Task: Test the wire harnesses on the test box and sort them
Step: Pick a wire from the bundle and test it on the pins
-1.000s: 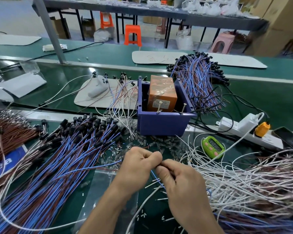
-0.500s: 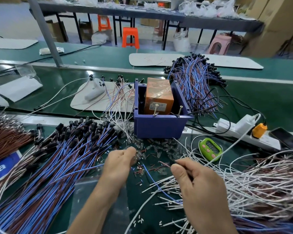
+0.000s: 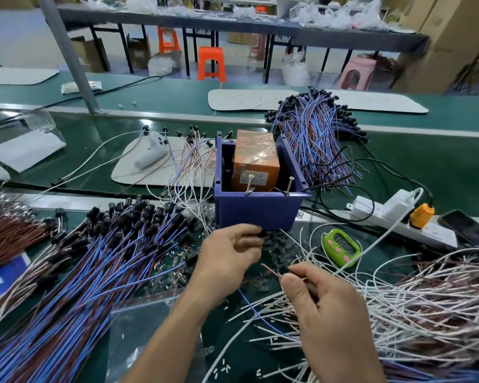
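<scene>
The right hand point(image 3: 325, 305) pinches a thin brown wire point(image 3: 271, 270) between thumb and forefinger. The left hand point(image 3: 230, 258), fingers curled, reaches just below the blue box point(image 3: 256, 210); I cannot tell if it holds something.

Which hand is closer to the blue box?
Left. The left hand reaches up just below the front wall of the blue box, fingertips almost at it. The right hand is lower and farther back, pinching a wire.

Two hands point(image 3: 274, 280), one blue bin point(image 3: 257, 211)

The hands have parted; left hand point(image 3: 233, 252) reached toward blue box point(image 3: 256, 208).
</scene>
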